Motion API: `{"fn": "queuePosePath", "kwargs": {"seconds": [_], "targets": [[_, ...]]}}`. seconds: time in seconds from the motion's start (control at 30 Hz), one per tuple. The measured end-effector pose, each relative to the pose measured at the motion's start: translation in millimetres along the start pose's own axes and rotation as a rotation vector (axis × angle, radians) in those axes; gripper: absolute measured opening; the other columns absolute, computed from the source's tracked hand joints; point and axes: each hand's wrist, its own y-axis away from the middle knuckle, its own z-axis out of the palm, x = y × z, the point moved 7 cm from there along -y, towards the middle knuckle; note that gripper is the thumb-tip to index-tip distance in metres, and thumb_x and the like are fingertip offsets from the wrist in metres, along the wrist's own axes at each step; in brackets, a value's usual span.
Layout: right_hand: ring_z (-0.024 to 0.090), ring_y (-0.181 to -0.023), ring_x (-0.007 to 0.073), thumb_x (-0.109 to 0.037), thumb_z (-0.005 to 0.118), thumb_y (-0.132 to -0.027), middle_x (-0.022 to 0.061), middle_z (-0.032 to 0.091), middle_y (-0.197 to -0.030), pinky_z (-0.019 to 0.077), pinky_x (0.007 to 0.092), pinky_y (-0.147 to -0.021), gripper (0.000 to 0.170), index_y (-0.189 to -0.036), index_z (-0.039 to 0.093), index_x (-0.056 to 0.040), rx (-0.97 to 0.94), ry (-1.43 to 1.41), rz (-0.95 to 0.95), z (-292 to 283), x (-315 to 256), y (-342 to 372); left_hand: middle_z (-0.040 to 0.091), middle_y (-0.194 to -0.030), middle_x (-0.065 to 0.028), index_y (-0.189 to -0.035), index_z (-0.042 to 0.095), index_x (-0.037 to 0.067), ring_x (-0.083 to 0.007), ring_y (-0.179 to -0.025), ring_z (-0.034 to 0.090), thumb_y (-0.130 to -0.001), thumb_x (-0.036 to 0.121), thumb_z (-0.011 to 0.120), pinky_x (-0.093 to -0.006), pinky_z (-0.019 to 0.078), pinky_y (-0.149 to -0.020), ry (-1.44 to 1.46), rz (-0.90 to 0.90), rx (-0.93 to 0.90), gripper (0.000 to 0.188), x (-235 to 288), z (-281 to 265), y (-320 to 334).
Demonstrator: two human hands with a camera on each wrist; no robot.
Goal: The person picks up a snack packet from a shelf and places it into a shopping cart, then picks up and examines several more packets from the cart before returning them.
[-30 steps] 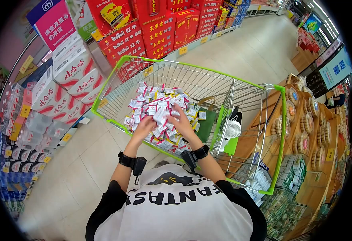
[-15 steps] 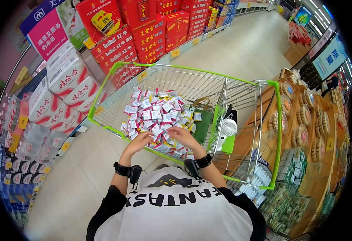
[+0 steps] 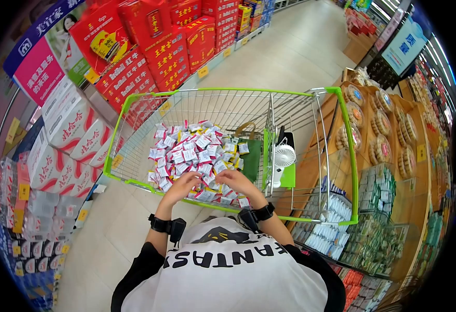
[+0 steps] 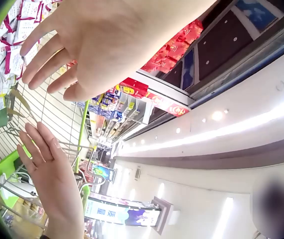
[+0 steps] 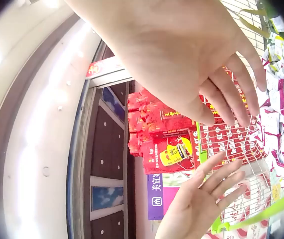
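A heap of small white packets [image 3: 186, 151] with pink or yellow edges fills the left part of a shopping cart [image 3: 217, 89] with green trim. Over the heap's near side is my left hand [image 3: 180, 188], its fingers loosely bent and nothing in them. My right hand [image 3: 239, 183] is level with it, a small gap between the two, and it too holds nothing. In the left wrist view the fingers of the left hand [image 4: 92, 45] are spread apart. The right wrist view shows the right hand [image 5: 187, 59] with long, relaxed fingers beside the packets [image 5: 281, 109].
A green bag [image 3: 249, 156] lies right of the heap. Beyond the cart's divider sits a white handheld fan [image 3: 284, 158]. Red drink cartons [image 3: 168, 57] stand ahead, white cartons [image 3: 64, 140] at the left. Along the right runs a wooden shelf [image 3: 363, 130] with round biscuit tubs.
A second ago both hands were at packets in the middle of the heap. They have since drawn back toward the cart's near side, empty. The view has turned, so the surroundings shift left.
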Motion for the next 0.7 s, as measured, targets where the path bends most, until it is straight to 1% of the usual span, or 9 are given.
{"fn": "queuePosePath", "kwargs": {"seconds": [0.1,0.2,0.3,0.37,0.5,0.57,0.63,0.67,0.7], "targets": [[0.053,-0.078,0.0104,-0.013,0.05,-0.081,0.005,0.058,-0.084,0.0418,0.0228,-0.071,0.018,-0.09,0.056,0.0012,-0.003,-0.088,-0.032,-1.5,4.9,8.4,0.057,-0.085,-0.0071,-0.099,0.05,0.001,-0.0116,-0.078,0.053,-0.081,0.017,0.047,-0.0226,0.0416,-0.067,0.022,0.021,-0.081,0.024,17.1,17.0,-5.5],[0.053,-0.078,0.0099,-0.013,0.05,-0.081,0.0043,0.058,-0.083,0.0417,0.0228,-0.071,0.017,-0.089,0.056,-0.0003,0.036,-0.03,-0.019,-3.3,-3.0,24.0,0.056,-0.086,-0.0069,-0.1,0.05,0.0,-0.0129,-0.081,0.054,-0.081,0.014,0.047,-0.0237,0.0418,-0.07,0.005,0.074,-0.159,0.023,22.2,32.8,-12.9],[0.053,-0.076,0.0094,-0.015,0.051,-0.08,0.0037,0.058,-0.081,0.0416,0.0223,-0.07,0.016,-0.087,0.056,-0.0013,0.119,0.026,-0.035,-9.5,-3.0,36.5,0.057,-0.085,-0.0073,-0.1,0.049,0.0,-0.0138,-0.082,0.054,-0.081,0.011,0.046,-0.0246,0.0416,-0.074,0.028,0.081,-0.263,0.022,53.2,50.3,-14.9],[0.053,-0.074,0.0085,-0.015,0.052,-0.08,0.0032,0.058,-0.08,0.0414,0.0214,-0.067,0.016,-0.087,0.056,-0.0017,0.114,0.057,0.026,-9.4,-4.4,47.1,0.057,-0.085,-0.0079,-0.101,0.048,-0.001,-0.0143,-0.084,0.054,-0.081,0.009,0.046,-0.0247,0.0414,-0.075,0.086,0.096,-0.348,0.022,61.3,59.9,-18.0],[0.053,-0.073,0.0078,-0.015,0.054,-0.077,0.0026,0.058,-0.079,0.0407,0.0206,-0.062,0.017,-0.09,0.055,-0.0033,0.233,-0.099,0.01,-14.2,-39.8,78.3,0.058,-0.082,-0.0079,-0.102,0.048,-0.001,-0.0139,-0.081,0.055,-0.082,0.008,0.045,-0.0254,0.0412,-0.075,0.13,0.122,-0.498,0.022,76.3,80.6,-19.6],[0.053,-0.075,0.0087,-0.012,0.056,-0.075,0.0033,0.058,-0.082,0.0419,0.0219,-0.065,0.021,-0.094,0.053,-0.0031,0.279,-0.134,-0.021,-15.9,-38.9,87.0,0.058,-0.08,-0.0076,-0.102,0.048,0.0,-0.0135,-0.079,0.054,-0.082,0.007,0.045,-0.0255,0.0411,-0.073,0.123,0.156,-0.573,0.022,81.7,90.0,-21.5],[0.052,-0.081,0.0093,-0.007,0.056,-0.073,0.0043,0.057,-0.087,0.0428,0.0232,-0.07,0.027,-0.099,0.05,-0.0023,0.336,-0.295,-0.205,-18.1,-41.0,95.6,0.058,-0.08,-0.0073,-0.103,0.047,0.0,-0.0131,-0.078,0.054,-0.082,0.007,0.045,-0.025,0.0407,-0.072,0.156,0.177,-0.635,0.022,79.4,98.5,-24.7],[0.051,-0.084,0.0095,-0.004,0.056,-0.072,0.0044,0.055,-0.089,0.0423,0.0239,-0.075,0.031,-0.101,0.047,-0.0018,0.335,-0.378,-0.19,-17.2,-39.1,100.1,0.058,-0.08,-0.0072,-0.104,0.047,0.001,-0.0128,-0.077,0.053,-0.081,0.008,0.046,-0.0247,0.0404,-0.072,0.18,0.173,-0.645,0.023,75.0,102.8,-26.4],[0.051,-0.084,0.0095,-0.004,0.056,-0.072,0.0044,0.055,-0.089,0.0423,0.0239,-0.075,0.031,-0.101,0.047,-0.0018,0.364,-0.378,-0.191,-17.2,-38.3,104.9,0.058,-0.08,-0.0072,-0.104,0.047,0.001,-0.0128,-0.077,0.053,-0.081,0.008,0.046,-0.0247,0.0404,-0.072,0.178,0.175,-0.674,0.023,74.8,107.4,-25.4]]}}
